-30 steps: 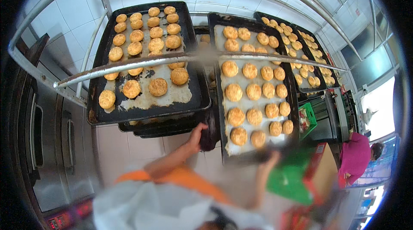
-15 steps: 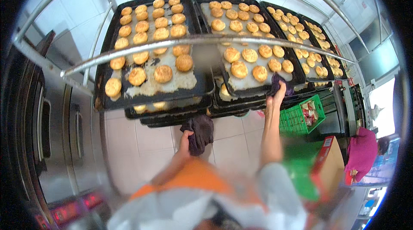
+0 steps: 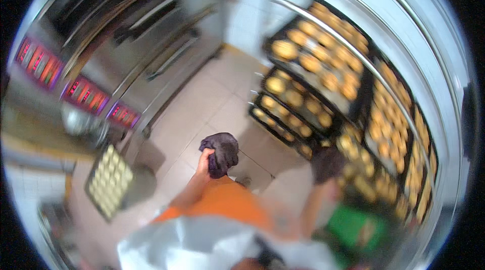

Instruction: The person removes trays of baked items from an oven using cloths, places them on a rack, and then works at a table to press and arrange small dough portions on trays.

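Observation:
A crumpled dark cloth is gripped in my left hand, its fingers closed round the fabric in front of my orange apron. My right hand is smeared by motion; a second dark cloth sits at its fingers, beside the rack. Nearest to it are the lower trays of golden round pastries, stacked on several levels. A large black tray of browned pastries lies on the top level. Whether the right cloth touches a tray is hidden by blur.
Metal rack rails cross over the top trays. Steel ovens with lit red control panels stand on the left. A tray of pale pieces is low at the left. A green crate stands at lower right.
My view has swung left, bringing the ovens and pale tray in and shifting the rack right. My right hand has come away from the top tray's edge with its cloth; my left keeps its cloth.

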`<action>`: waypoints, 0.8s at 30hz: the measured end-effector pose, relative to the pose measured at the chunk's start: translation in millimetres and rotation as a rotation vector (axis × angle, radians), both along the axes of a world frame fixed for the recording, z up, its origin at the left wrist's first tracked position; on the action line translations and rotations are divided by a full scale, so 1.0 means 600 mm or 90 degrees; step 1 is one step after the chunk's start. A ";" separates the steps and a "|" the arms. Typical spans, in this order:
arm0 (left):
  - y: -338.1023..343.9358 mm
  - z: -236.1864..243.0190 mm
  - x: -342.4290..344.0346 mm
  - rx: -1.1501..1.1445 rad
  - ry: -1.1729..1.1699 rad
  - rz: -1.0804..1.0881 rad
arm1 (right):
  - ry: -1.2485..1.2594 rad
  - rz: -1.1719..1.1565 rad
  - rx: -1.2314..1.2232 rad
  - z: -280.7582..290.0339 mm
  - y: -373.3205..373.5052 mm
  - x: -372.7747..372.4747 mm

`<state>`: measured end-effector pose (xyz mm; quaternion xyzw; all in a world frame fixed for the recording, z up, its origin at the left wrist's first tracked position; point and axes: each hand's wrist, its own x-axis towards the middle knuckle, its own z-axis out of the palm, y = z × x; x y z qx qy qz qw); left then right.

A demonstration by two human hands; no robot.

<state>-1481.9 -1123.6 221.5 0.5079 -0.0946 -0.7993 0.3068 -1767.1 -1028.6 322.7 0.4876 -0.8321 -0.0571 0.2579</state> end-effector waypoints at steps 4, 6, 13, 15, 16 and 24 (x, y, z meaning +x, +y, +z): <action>-0.020 -0.058 0.120 0.070 0.116 0.067 | 0.362 0.161 0.136 -0.138 -0.135 0.112; -0.029 -0.079 0.169 0.050 0.129 0.150 | 1.011 0.134 0.308 -0.200 -0.227 0.145; -0.111 -0.072 0.332 -0.083 0.227 0.379 | 2.053 -0.404 0.411 -0.205 -0.765 0.317; -0.145 -0.011 0.351 -0.071 0.185 0.413 | 2.049 -0.337 0.460 -0.199 -0.871 0.338; -0.149 -0.014 0.377 -0.095 0.154 0.454 | 2.084 -0.226 0.488 -0.190 -0.905 0.383; -0.141 -0.049 0.451 -0.130 0.159 0.769 | 2.130 -1.070 0.841 -0.205 -1.038 0.483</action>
